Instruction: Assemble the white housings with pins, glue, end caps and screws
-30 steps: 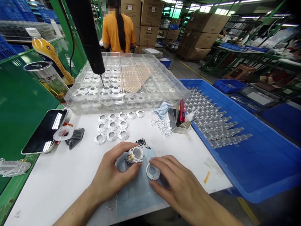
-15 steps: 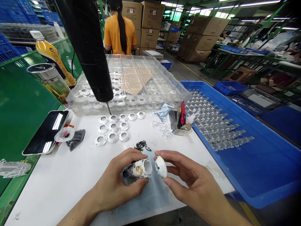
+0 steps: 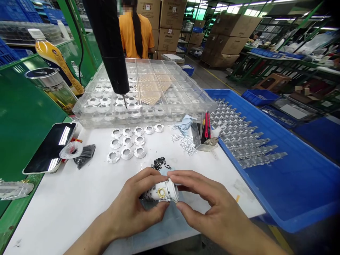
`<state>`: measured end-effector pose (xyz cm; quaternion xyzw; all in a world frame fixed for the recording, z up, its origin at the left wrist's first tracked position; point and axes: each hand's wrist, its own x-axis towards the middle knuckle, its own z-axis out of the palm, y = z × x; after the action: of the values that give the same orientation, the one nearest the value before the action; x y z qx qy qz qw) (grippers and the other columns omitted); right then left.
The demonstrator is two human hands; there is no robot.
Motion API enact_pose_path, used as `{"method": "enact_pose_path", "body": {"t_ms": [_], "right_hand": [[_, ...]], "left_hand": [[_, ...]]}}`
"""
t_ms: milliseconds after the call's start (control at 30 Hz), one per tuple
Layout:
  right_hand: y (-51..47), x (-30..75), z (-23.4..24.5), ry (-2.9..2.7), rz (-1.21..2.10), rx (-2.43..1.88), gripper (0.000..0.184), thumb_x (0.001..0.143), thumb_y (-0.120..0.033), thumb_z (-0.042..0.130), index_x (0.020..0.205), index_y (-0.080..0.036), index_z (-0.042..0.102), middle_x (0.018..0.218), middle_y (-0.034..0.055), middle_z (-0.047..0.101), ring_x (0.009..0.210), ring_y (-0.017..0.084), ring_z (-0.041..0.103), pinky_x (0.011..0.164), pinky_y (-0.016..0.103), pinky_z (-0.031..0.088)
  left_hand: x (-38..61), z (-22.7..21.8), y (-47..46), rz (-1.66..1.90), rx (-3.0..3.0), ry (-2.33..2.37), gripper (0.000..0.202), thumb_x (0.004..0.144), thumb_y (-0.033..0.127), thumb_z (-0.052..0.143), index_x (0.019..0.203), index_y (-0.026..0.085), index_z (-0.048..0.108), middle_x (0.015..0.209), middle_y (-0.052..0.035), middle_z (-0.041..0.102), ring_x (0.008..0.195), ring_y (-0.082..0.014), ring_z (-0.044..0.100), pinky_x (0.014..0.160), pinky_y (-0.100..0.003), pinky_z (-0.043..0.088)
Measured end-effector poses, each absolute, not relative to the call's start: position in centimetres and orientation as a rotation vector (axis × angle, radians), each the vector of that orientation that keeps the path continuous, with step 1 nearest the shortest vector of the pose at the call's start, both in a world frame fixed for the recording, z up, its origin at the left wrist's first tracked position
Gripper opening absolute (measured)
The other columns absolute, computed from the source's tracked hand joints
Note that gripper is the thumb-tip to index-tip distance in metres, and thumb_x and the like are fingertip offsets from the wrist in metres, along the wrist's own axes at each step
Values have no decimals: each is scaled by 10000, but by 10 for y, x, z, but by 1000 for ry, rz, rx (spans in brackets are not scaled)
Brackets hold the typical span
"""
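Observation:
My left hand (image 3: 130, 202) grips a white cylindrical housing (image 3: 159, 193) with a gold-coloured ring (image 3: 161, 193) on its side. Its far end is hidden in my fingers. My right hand (image 3: 209, 202) holds a white round cap (image 3: 173, 190) against the housing's right end, with fingertips on top and thumb below. Both hands are over a grey-blue mat (image 3: 170, 226). A small heap of black screws (image 3: 160, 163) lies just beyond my left fingers. Several silver-and-white ring flanges (image 3: 127, 142) stand in rows farther up the white table (image 3: 66, 205).
A clear compartment tray of ring parts (image 3: 143, 92) lies beyond the flanges, beneath a hanging black electric screwdriver (image 3: 107, 39). A phone (image 3: 49, 148) lies left. A blue tray of metal brackets (image 3: 265, 177) sits right. A co-worker in an orange shirt (image 3: 135, 30) stands ahead.
My hands have come together. The white cap, held apart from the housing before, now sits against its right end. The housing has turned slightly.

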<state>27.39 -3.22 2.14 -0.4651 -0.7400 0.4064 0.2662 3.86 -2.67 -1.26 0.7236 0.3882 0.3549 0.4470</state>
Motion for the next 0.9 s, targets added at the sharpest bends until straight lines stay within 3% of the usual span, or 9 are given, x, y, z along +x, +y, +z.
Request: {"method": "enact_pose_path", "body": {"t_ms": [533,767,900], "right_hand": [[-36,279,26,-2119,964,-1248,462,945,-267,688,1376,-407,595,1448,-9,622,1318,164,622,1111,276,550],[-37,277,24,-2146,920,-1259,510,934,-255,691,1414,-391,586,1448,-14,636,1305,160,635,1105,266,549],[-36,273,29,-2085,962,-1291,467,934,-294,710,1379,-403,625,1382,-40,691,1222,146,688,1019,220,589]], "left_hand": [[39,-14,-26,907,1808,906,552,823,62,708,1332,262,632,1179,-35,635,991,-160,662,812,-274,540],[39,-15,-25,889,1792,894,551,826,64,702,1334,269,639,1186,-38,631,992,-171,667,827,-290,546],[39,-10,-25,886,1746,874,550,815,53,711,1314,280,672,1163,-39,646,985,-181,671,845,-301,544]]}}
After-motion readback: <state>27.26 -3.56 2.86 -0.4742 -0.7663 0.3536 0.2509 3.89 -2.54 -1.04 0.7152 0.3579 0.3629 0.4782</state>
